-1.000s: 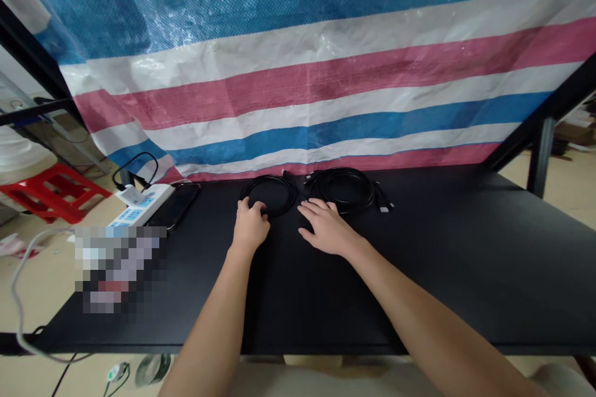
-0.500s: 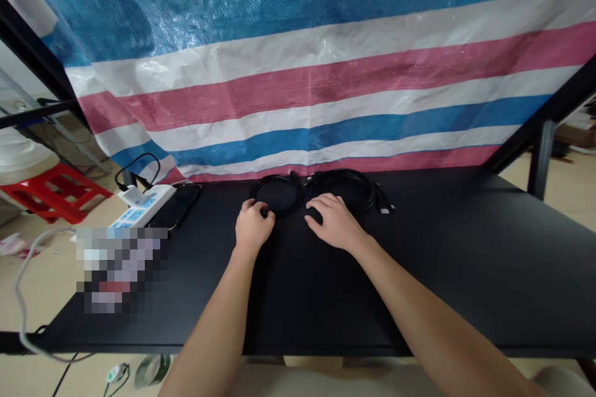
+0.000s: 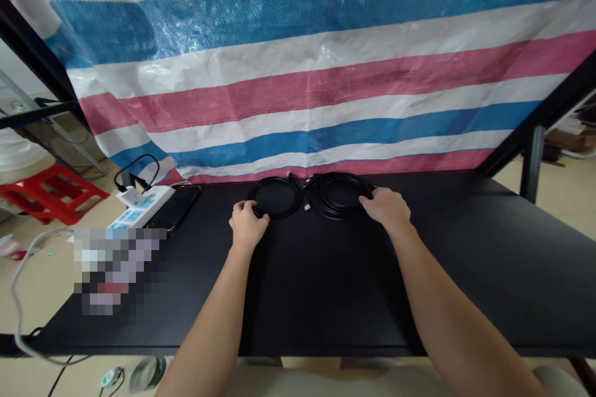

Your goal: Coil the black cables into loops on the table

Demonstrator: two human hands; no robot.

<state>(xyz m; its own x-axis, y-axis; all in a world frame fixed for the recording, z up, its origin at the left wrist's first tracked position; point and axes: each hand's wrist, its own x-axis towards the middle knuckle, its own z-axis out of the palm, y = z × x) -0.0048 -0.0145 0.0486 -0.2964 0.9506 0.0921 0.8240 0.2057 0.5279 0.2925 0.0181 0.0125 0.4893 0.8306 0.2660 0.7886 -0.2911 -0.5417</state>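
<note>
Two coils of black cable lie side by side at the far edge of a black table (image 3: 326,285). My left hand (image 3: 246,223) is closed on the near left rim of the smaller left coil (image 3: 277,196). My right hand (image 3: 387,208) rests on the right rim of the larger right coil (image 3: 336,193), fingers curled over the cable there and hiding its plug ends. A light connector tip shows between the two coils.
A striped blue, white and red tarp (image 3: 302,74) hangs right behind the coils. A dark phone (image 3: 177,206) and a white power strip (image 3: 139,206) lie at the table's left. A red stool (image 3: 51,189) stands on the floor at left.
My right hand moved from the gap between the coils over to the right rim of the larger coil. My left hand stayed on the smaller coil.
</note>
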